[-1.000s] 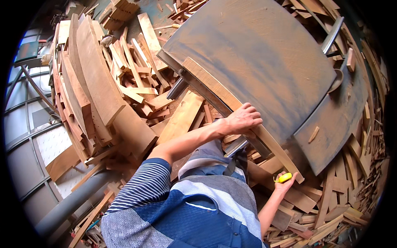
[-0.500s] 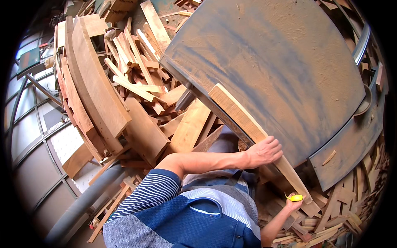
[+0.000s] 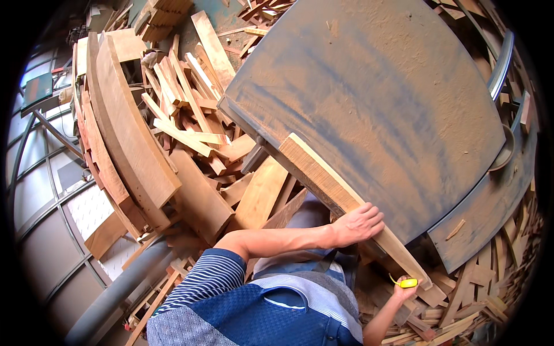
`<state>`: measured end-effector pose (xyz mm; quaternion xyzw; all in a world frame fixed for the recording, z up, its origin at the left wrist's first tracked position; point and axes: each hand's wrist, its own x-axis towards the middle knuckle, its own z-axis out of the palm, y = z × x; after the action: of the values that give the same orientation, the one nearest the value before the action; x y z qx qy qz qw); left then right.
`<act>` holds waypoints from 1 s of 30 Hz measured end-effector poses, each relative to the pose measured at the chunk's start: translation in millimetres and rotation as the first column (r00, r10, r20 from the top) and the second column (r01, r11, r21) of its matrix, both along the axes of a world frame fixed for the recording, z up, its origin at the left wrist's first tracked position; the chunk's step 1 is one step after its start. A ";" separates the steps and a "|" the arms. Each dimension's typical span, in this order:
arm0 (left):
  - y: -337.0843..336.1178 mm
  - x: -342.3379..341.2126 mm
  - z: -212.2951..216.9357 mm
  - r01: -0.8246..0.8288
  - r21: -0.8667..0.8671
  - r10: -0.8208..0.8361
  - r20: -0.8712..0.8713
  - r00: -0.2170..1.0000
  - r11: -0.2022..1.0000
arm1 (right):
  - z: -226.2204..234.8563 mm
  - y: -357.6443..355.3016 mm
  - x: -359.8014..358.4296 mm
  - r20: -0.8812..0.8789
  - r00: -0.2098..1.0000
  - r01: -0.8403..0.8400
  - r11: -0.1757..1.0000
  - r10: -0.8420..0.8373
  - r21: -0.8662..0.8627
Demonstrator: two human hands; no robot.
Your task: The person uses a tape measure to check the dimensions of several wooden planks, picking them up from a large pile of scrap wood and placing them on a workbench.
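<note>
A long wooden board (image 3: 323, 176) lies along the near left edge of a dusty metal machine table (image 3: 369, 104). My left hand (image 3: 361, 223) reaches across from the left and is closed over the board near its middle, fingers on top. By the board's near end, at lower right, my right hand (image 3: 403, 293) holds a small yellow tape measure (image 3: 408, 283). A short yellow strip sticks out from the tape measure's left side. Most of the right hand's fingers are hidden around it.
Offcuts (image 3: 184, 109) are heaped beyond the table's left side. Long thick planks (image 3: 135, 121) are stacked at left, above a grey pipe (image 3: 124, 288). More scrap wood (image 3: 461, 294) covers the floor at lower right. A lower metal side plate (image 3: 479, 225) adjoins the table.
The whole view has shifted a little, so table, board and hands sit slightly lower and further left. Both hands keep their grips on the board and the tape measure.
</note>
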<state>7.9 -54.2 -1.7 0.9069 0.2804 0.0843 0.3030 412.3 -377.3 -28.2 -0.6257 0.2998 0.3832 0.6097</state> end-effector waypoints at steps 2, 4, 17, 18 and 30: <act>2.3 -2.7 0.0 -0.001 -0.023 0.001 0.010 1.000 1.000 | 0.5 2.1 -3.5 0.002 1.000 -0.004 1.000 0.004 0.014; 4.3 -4.7 0.2 0.003 -0.044 -0.002 0.018 1.000 0.999 | 0.9 5.7 -11.6 0.017 1.000 0.006 1.000 -0.006 -0.015; 13.8 -23.9 -14.9 -0.041 0.131 0.025 0.124 0.992 0.991 | 9.7 14.3 -33.8 0.072 0.995 -0.058 0.985 0.071 -0.163; 13.4 -24.1 -14.5 -0.048 0.140 0.030 0.127 0.991 0.989 | 12.1 14.4 -34.6 0.069 0.992 -0.089 0.981 0.102 -0.170; 22.3 -37.1 -16.4 -0.084 0.133 0.070 0.103 0.992 0.988 | 15.5 29.5 -40.8 0.036 0.988 -0.136 0.959 0.150 -0.248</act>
<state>-29.3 -32.0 -18.1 0.9089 0.2936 0.1592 0.2499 371.5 -347.8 -12.7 -0.7262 0.2820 0.3691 0.5067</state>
